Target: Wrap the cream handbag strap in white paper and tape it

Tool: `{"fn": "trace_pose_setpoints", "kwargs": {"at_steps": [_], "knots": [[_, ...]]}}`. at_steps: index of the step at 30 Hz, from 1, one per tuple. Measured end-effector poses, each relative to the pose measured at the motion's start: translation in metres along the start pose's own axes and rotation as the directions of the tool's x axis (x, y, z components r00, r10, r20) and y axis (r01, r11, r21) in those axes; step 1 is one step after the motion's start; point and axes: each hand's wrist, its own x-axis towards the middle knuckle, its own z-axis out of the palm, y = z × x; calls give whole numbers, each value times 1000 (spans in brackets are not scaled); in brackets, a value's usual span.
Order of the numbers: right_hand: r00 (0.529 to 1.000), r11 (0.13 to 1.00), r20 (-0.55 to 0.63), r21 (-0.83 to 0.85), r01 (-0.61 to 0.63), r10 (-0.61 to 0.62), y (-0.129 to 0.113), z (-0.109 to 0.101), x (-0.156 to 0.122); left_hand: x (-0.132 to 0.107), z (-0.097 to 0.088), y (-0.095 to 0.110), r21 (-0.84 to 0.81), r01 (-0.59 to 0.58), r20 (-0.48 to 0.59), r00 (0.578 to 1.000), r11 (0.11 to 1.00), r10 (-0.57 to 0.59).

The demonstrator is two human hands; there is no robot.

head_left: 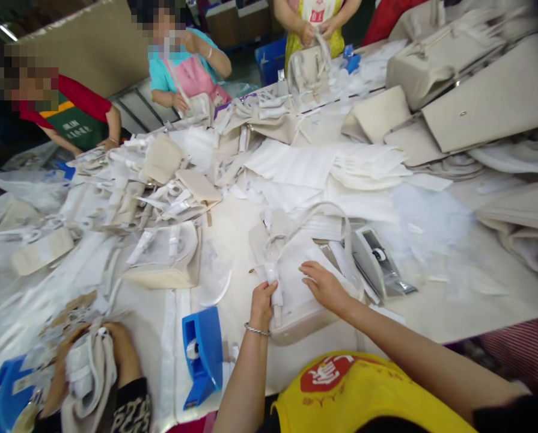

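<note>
A cream handbag [296, 316] lies on the table in front of me, its long strap [325, 207] looping up over the far side. White wrapping covers a strap end [273, 278] on its near face. My left hand [263, 300], with a bracelet at the wrist, is closed on that wrapped strap end, thumb on top. Over the bag's right half, my right hand [325, 288] has its fingers outstretched and grips nothing. Whether its fingertips touch the bag I cannot tell.
A grey tape dispenser [379, 261] stands right of the bag, a blue tape dispenser [203, 355] to the left. White foam sheets [314, 168] lie beyond. Another cream bag [165, 258] sits at left. A co-worker's hands [122, 349] hold a bag at lower left; more people work across the table.
</note>
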Motion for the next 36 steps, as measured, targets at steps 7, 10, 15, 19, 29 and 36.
{"fn": "trace_pose_setpoints", "kwargs": {"at_steps": [7, 10, 15, 19, 29, 36], "knots": [[873, 890, -174, 98, -445, 455, 65, -41, -84, 3, 2, 0, 26, 14, -54, 998, 1000, -13], [876, 867, -48, 177, -465, 479, 68, -31, -93, -5, -1, 2, 75, 11, -48, 999, 997, -7], [900, 894, 28, 100, -436, 436, 78, -35, -102, -23, -11, -1, 137, 54, -45, 998, 989, -48], [842, 756, -171, -375, -536, 512, 96, -50, -108, -29, -11, -6, 143, 47, -61, 997, 989, -39], [804, 528, -102, -705, -473, 585, 105, -46, -126, -27, -10, -9, 137, 10, -75, 997, 990, 0], [768, 695, -191, -332, -637, 612, 107, -69, -134, -22, -15, -12, 119, 1, -42, 999, 993, 4]]}}
